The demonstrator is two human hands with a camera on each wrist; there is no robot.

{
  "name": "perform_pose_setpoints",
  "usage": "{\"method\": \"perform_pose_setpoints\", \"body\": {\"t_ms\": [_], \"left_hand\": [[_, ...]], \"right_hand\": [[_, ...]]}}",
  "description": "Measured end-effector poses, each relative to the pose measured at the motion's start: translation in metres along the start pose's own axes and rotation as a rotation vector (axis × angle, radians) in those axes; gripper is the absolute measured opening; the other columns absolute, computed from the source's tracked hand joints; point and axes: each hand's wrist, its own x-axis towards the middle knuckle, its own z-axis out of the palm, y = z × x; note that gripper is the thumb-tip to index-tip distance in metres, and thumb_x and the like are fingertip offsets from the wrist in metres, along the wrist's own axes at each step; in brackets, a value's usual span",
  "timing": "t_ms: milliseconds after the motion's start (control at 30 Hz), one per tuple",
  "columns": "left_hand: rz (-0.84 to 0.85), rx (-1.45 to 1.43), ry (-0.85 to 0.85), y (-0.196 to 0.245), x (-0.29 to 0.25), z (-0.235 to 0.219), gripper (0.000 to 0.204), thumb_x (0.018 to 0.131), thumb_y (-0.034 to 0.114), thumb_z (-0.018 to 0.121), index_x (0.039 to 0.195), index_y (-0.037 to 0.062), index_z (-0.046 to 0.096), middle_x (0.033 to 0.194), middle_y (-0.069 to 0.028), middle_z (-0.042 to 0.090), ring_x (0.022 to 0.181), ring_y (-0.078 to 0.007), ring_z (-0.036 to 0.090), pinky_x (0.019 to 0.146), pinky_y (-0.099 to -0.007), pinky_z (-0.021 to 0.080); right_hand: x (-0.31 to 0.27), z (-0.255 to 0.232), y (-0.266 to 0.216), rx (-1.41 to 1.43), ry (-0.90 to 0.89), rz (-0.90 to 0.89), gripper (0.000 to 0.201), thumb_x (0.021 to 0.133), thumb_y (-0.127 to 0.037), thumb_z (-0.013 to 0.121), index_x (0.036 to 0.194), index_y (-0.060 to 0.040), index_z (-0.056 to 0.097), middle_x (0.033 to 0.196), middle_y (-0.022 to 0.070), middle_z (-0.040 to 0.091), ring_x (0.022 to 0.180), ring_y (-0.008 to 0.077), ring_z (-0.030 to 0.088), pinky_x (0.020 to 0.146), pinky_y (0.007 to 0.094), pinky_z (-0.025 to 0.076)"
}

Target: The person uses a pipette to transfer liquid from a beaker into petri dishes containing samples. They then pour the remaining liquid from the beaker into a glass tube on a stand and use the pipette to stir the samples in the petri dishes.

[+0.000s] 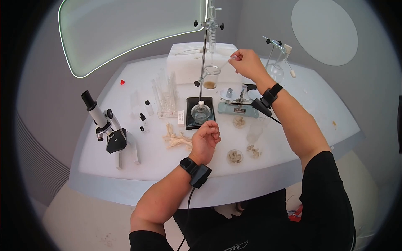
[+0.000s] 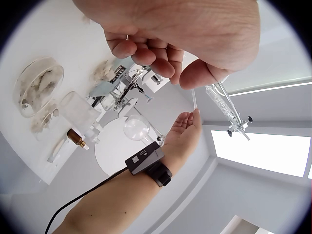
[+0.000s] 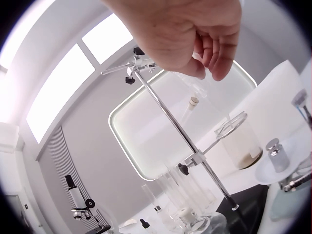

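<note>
In the head view my right hand [image 1: 248, 65] pinches a thin clear glass rod [image 1: 227, 62] between thumb and fingers. The rod slants down to the mouth of a glass beaker [image 1: 212, 72], which has brown matter at its bottom. A ring on the metal stand [image 1: 204, 54] surrounds the beaker near its rim. Lower down, my left hand [image 1: 204, 142] hovers near the stand's black base [image 1: 193, 124], palm turned up and fingers loosely curled around nothing. Just beyond it sits a glass spirit lamp [image 1: 201, 113] with a white top.
A balance [image 1: 238, 109] stands right of the base, with several dishes of pale pieces [image 1: 235, 157] before it. Test tubes [image 1: 165, 94], small bottles [image 1: 149, 108] and a microscope [image 1: 111, 129] are leftward. A round flask [image 1: 274, 72] hangs from a second stand at back right.
</note>
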Motion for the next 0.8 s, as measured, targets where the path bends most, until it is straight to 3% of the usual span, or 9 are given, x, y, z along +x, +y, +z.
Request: {"method": "perform_pose_setpoints", "body": {"t_ms": [300,633,700,800], "left_hand": [[-0.006,-0.007,-0.011,0.0,0.001,-0.001,0.017,0.098,0.009,0.062,0.114,0.0094,0.064,0.095,0.0,0.058,0.083,-0.0145,0.055,0.081,-0.0303,0.049],[-0.005,-0.003,-0.004,0.0,0.001,-0.001,0.018,0.096,0.009,0.062,0.114,0.0095,0.064,0.094,0.0003,0.057,0.083,-0.0146,0.055,0.081,-0.0304,0.048],[-0.006,-0.003,-0.003,0.001,0.0,0.0,0.018,0.096,0.009,0.062,0.114,0.0096,0.064,0.094,0.0002,0.057,0.083,-0.0147,0.054,0.081,-0.0304,0.048],[-0.006,-0.004,-0.003,0.001,0.001,0.0,0.017,0.096,0.009,0.062,0.113,0.0097,0.064,0.094,0.0,0.057,0.084,-0.0149,0.054,0.081,-0.0304,0.048]], "right_hand": [[0.021,0.014,0.005,-0.081,0.052,-0.142,0.023,0.098,-0.02,0.084,0.102,0.003,0.084,0.091,0.0172,0.083,0.079,0.0297,0.08,0.076,0.0404,0.062],[0.018,0.017,0.012,-0.069,0.077,-0.134,0.022,0.098,-0.019,0.084,0.101,0.0024,0.085,0.088,0.0182,0.083,0.08,0.0298,0.08,0.077,0.041,0.063],[0.015,0.015,0.013,-0.094,0.059,-0.131,0.023,0.104,-0.018,0.08,0.106,0.0045,0.08,0.085,0.01,0.08,0.072,0.0168,0.08,0.064,0.0309,0.062],[0.012,0.013,0.012,-0.062,0.065,-0.126,0.022,0.104,-0.018,0.08,0.106,0.0043,0.08,0.085,0.0099,0.08,0.072,0.0164,0.08,0.064,0.0305,0.062]]}}
